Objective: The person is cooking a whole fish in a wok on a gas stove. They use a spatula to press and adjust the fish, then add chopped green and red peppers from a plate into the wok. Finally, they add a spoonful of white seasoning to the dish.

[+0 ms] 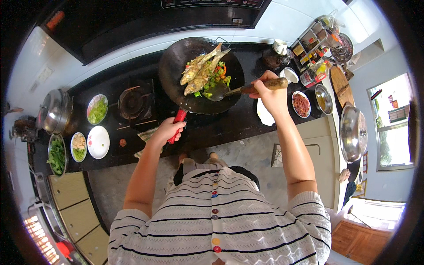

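Observation:
My left hand is closed around the red handle of a dark wok. In the wok lie browned whole fish, their tails toward the back rim, with chopped green and red peppers beside and partly under them. My right hand grips the wooden handle of a metal cooking spatula or ladle. Its head rests low in the right part of the wok, at the edge of the peppers. How deep it reaches under the food cannot be told.
Left of the wok are a bare burner, a bowl of cut greens, a white plate and a lidded steel pot. To the right stand a bowl of raw meat, a steel bowl and a spice rack.

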Demonstrator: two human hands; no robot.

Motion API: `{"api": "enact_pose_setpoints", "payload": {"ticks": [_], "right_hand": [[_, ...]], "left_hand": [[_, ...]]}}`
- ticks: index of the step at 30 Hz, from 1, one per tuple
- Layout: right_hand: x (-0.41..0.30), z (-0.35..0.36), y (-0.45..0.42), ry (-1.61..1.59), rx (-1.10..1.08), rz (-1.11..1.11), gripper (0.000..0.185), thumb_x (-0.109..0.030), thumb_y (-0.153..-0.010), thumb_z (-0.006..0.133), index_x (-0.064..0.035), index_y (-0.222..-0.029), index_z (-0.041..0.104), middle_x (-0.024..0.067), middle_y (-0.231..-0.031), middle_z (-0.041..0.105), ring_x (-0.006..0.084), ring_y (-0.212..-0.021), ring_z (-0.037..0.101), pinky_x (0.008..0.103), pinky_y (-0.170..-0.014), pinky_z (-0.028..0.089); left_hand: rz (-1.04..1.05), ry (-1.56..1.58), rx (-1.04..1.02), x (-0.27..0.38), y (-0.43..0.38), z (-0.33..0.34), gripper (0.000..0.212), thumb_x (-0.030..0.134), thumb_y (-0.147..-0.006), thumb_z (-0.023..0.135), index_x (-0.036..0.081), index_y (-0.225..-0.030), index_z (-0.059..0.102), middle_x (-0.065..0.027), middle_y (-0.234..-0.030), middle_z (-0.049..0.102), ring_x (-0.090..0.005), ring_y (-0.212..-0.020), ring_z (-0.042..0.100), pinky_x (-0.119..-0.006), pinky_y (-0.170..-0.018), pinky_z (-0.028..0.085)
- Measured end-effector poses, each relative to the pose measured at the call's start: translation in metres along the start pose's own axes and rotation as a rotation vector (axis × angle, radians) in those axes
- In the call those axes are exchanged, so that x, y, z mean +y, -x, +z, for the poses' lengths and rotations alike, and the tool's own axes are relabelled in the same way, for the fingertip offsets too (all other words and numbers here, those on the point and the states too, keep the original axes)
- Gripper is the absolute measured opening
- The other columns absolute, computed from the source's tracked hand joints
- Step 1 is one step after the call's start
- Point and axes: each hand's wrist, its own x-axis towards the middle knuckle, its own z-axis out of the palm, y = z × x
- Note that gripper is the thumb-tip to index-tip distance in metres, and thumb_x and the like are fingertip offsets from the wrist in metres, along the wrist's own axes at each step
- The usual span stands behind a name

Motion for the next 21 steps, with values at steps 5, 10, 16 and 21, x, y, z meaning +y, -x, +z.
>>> {"api": "enact_pose_setpoints", "payload": {"ticks": [5, 10, 16, 21], "right_hand": [[0.012, 0.021, 0.019, -0.149, -0.016, 0.106, 0.012, -0.004, -0.081, 0.061, 0.0031, -0.076, 0.053, 0.0109, -0.067, 0.063, 0.0159, -0.055, 0.065, 0.0270, -0.048, 0.053], [0.053, 0.019, 0.007, -0.091, 0.103, -0.066, 0.012, -0.006, -0.081, 0.062, 0.0019, -0.076, 0.054, 0.0096, -0.064, 0.063, 0.0143, -0.054, 0.065, 0.0249, -0.048, 0.049], [0.005, -0.002, 0.005, 0.122, 0.048, -0.035, 0.014, -0.011, -0.080, 0.063, 0.0007, -0.075, 0.056, 0.0112, -0.062, 0.064, 0.0166, -0.055, 0.066, 0.0278, -0.051, 0.051], [0.022, 0.006, -0.018, 0.421, 0.120, -0.130, 0.020, -0.017, -0.075, 0.067, 0.0002, -0.073, 0.057, 0.0155, -0.062, 0.062, 0.0290, -0.059, 0.065, 0.0357, -0.057, 0.050]], "left_hand": [[0.018, -0.014, 0.003, -0.004, -0.003, -0.001, 0.018, 0.022, -0.092, 0.058, 0.009, -0.086, 0.046, 0.0003, -0.066, 0.051, -0.0099, -0.047, 0.049, -0.027, -0.043, 0.040], [0.010, -0.001, -0.002, -0.001, -0.003, 0.000, 0.019, 0.021, -0.091, 0.058, 0.009, -0.086, 0.045, 0.0006, -0.065, 0.050, -0.0100, -0.047, 0.048, -0.027, -0.043, 0.040], [0.000, 0.008, 0.010, -0.004, -0.002, -0.001, 0.019, 0.020, -0.091, 0.058, 0.009, -0.087, 0.044, 0.0008, -0.065, 0.049, -0.0099, -0.047, 0.048, -0.027, -0.043, 0.040], [-0.009, -0.006, 0.004, -0.003, -0.004, 0.000, 0.018, 0.019, -0.091, 0.058, 0.009, -0.088, 0.044, 0.0008, -0.066, 0.049, -0.0097, -0.047, 0.048, -0.027, -0.043, 0.040]]}}
